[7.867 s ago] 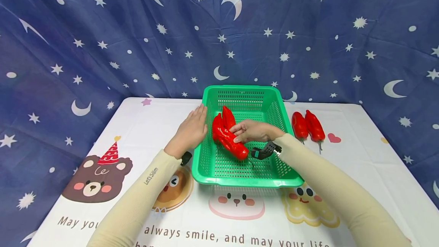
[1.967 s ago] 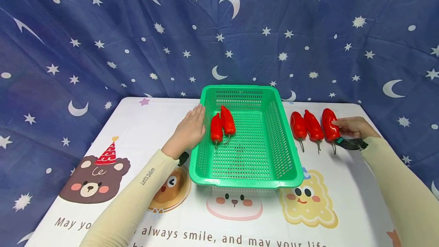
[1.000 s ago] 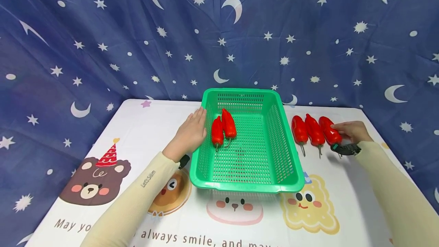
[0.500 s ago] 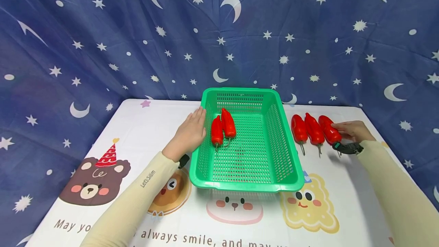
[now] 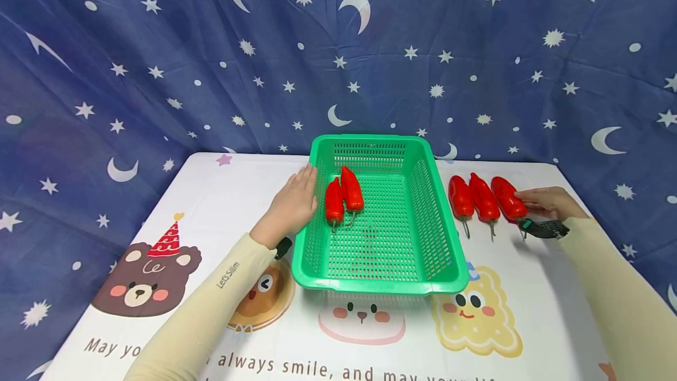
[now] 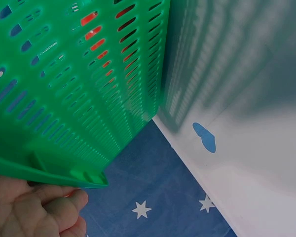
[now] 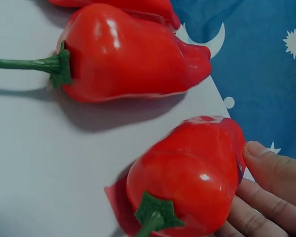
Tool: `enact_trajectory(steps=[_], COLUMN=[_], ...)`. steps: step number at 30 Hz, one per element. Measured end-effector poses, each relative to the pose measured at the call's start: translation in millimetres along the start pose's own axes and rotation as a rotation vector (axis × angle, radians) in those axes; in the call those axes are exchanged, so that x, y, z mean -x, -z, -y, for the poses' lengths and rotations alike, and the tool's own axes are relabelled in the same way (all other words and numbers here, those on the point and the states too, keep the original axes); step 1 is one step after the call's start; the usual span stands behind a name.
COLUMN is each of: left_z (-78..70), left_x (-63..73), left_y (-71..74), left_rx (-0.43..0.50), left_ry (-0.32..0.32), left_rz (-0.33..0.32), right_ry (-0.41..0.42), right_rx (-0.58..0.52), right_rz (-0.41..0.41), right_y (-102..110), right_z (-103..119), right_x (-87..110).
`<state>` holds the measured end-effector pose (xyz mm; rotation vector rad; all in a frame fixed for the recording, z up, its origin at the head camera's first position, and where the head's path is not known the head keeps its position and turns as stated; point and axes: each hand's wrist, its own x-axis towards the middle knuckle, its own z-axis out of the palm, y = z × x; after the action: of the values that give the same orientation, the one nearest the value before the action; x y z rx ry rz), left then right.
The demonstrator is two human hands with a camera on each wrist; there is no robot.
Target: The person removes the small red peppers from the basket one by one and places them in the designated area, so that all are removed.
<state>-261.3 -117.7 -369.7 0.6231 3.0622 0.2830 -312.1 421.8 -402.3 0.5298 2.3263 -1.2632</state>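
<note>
My left hand [image 5: 290, 209] rests with straight fingers along the left rim of a green plastic basket [image 5: 370, 286]; in the left wrist view the fingers [image 6: 64, 210] show right at the rim. At the table's right, my right hand [image 5: 550, 201] touches the rightmost red pepper [image 5: 508, 197] from its right side. Its thumb [image 7: 259, 149] meets the pepper's tip, and the other fingers lie along the side, partly hidden behind it. Two more red peppers, one with a curved stem [image 5: 461, 197] and one pointed [image 5: 483, 197], lie left of it in a row.
Inside the basket, along its left wall, lie two red peppers, a shorter one [image 5: 334, 201] and a longer one [image 5: 351, 190]. A white printed cloth [image 5: 555, 287] covers the table. A blue star-and-moon curtain [image 5: 391, 46] hangs behind and around it.
The pepper that my right hand held over the basket now lies on the table beside the other two. Lately that hand has shifted slightly right. My left hand stays at the rim.
</note>
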Motion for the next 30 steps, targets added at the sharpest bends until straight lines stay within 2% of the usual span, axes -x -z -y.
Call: enact_trajectory(steps=[7, 15, 23, 30], left_z=[-0.8, -0.6, 0.6, 0.9], left_x=[0.3, 0.7, 0.2, 0.1], left_y=[0.9, 1.0, -0.2, -0.2], left_rx=[0.004, 0.001, 0.002, -0.001], left_ry=[-0.001, 0.000, 0.004, -0.001], left_rz=[0.004, 0.009, 0.007, 0.005], right_ry=[0.023, -0.051, -0.071, -0.096], right_rx=[-0.108, -0.306, -0.332, -0.306], right_rz=[0.113, 0.214, 0.266, 0.258], right_y=[7, 14, 16, 22], right_z=[-3, -4, -4, -5], right_x=[4.9, 5.0, 8.9, 11.6])
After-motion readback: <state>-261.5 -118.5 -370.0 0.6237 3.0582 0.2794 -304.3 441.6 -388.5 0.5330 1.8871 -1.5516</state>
